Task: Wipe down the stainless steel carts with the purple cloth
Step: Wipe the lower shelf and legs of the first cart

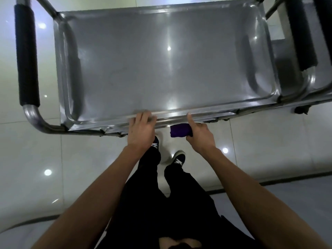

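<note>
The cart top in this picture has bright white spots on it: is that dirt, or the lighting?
Head view: lighting, it seems; ceiling lamps glare off the cart tray and the glossy floor. The left hand on the rim is motion-blurred; the wide lens bends the edges.

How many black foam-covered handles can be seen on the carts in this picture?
2. One black foam-covered handle is at the left end of the stainless steel cart. The other black foam-covered handle is at the upper right. More may be hidden outside the picture.
</note>
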